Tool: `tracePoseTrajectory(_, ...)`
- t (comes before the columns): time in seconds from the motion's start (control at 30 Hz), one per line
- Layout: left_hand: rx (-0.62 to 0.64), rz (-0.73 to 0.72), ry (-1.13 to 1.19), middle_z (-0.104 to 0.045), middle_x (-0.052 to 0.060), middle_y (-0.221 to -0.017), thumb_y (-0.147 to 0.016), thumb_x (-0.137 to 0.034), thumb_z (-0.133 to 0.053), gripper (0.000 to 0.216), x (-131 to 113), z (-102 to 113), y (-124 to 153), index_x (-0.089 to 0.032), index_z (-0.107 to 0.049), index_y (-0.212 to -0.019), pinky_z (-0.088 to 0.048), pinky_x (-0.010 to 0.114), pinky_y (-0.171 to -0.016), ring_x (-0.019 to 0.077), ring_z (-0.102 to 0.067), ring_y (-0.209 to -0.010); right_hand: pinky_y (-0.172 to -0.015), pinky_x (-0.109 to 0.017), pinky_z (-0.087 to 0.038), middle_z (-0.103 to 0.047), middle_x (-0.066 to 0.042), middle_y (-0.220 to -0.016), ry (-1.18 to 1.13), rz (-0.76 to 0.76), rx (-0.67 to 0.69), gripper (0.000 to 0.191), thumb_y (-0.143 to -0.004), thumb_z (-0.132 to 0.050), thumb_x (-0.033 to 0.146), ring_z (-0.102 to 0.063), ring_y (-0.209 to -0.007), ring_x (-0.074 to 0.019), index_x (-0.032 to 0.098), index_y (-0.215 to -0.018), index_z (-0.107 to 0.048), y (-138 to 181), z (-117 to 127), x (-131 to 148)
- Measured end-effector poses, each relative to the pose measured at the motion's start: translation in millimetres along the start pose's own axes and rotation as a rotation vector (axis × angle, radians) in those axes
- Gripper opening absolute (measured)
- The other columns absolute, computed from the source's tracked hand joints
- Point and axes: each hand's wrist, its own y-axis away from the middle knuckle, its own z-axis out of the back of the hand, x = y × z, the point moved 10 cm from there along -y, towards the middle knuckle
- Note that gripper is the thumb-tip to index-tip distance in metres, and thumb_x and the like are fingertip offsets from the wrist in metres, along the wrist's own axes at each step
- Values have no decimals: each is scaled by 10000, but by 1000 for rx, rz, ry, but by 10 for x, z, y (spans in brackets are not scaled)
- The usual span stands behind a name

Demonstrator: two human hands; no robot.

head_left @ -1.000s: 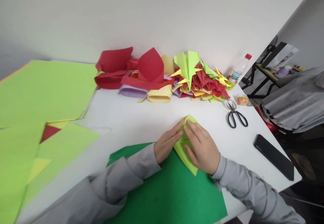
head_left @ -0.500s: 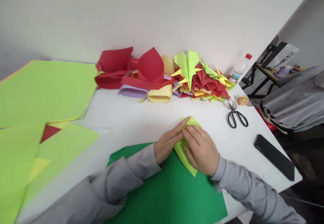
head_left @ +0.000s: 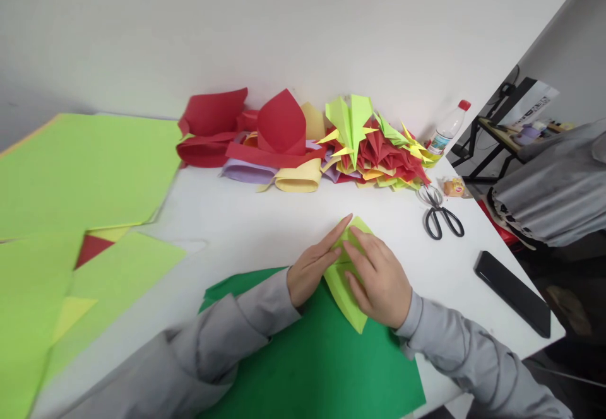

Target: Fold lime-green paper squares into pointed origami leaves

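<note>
A folded piece of lime-green paper (head_left: 344,289) lies at a slant over a dark green sheet (head_left: 326,356), its far end on the white tabletop. My left hand (head_left: 310,271) holds the paper's left edge, index finger stretched along it and thumb over the top. From the right, my right hand (head_left: 381,280) rests on the same paper, fingers spread with gaps between them and fingertips touching its surface. Part of the folds is hidden beneath both hands.
Lime-green sheets (head_left: 108,173) cover the left side. Along the wall stand red paper crowns (head_left: 283,122) and a heap of folded paper shapes (head_left: 350,125). On the right are a bottle (head_left: 447,130), scissors (head_left: 444,220), a wrapped snack (head_left: 453,187) and a black phone-like object (head_left: 514,294).
My right fingers have spread and lifted slightly from their closer grip, showing more of the paper's folded top. The paper's near tip has shifted a little left and down. My left hand barely moved.
</note>
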Motion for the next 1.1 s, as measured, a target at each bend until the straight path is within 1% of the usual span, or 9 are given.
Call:
tracePoseTrajectory(0.1,9,10,1,-223,-2,-1545,-951,-425,-344,578,-3,-5,4,-182,-261,-1468,-140,360,-1191,209,-162,-1428,-985,-495,-468,-508,-205,-1331,-3,8,2,423,-886,-438,172,-441,-1268,-296,84,-1298,-476,15,-16,9)
tracePoseTrajectory(0.3,22,7,15,-257,-2,-1532,-946,-424,-362,564,21,-25,-19,-192,-297,-1456,-153,379,-1190,209,-193,-1422,-1001,-488,-460,-497,-211,-1337,8,-25,21,433,-883,-443,176,-422,-1286,-299,60,-1299,-466,24,-48,-32)
tracePoseTrajectory(0.53,23,-11,37,-235,-11,-1537,-952,-386,-359,550,14,-28,-13,-198,-276,-1463,-124,359,-1194,188,-171,-1427,-1013,-486,-447,-425,-230,-1396,5,-44,-3,459,-884,-444,171,-395,-1316,-302,69,-1331,-424,8,-14,-45)
tracePoseTrajectory(0.73,30,-25,45,-233,-4,-1539,-945,-410,-375,581,25,-32,-17,-184,-260,-1468,-112,360,-1195,200,-171,-1427,-1013,-491,-438,-369,-261,-1430,-14,-44,15,487,-875,-464,174,-378,-1324,-314,43,-1339,-395,3,-28,-56)
tracePoseTrajectory(0.93,25,-18,59,-257,-6,-1532,-941,-425,-381,579,-1,-36,-15,-194,-280,-1462,-123,353,-1194,207,-189,-1424,-985,-503,-451,-305,-257,-1467,-22,-59,26,528,-882,-465,205,-391,-1308,-319,67,-1375,-335,-6,-40,-75)
tracePoseTrajectory(1.0,11,-2,69,-252,-11,-1534,-938,-430,-384,584,1,-21,-11,-196,-278,-1463,-116,360,-1194,210,-179,-1427,-981,-496,-454,-323,-264,-1451,-16,-48,14,511,-885,-464,208,-393,-1304,-319,59,-1361,-352,-4,-22,-65)
tracePoseTrajectory(1.1,-29,29,87,-254,-13,-1534,-928,-440,-404,599,37,34,-5,-188,-289,-1459,-109,351,-1194,215,-171,-1429,-969,-488,-461,-472,-247,-1332,-17,-11,-33,448,-891,-460,215,-438,-1253,-308,55,-1308,-425,15,30,-30)
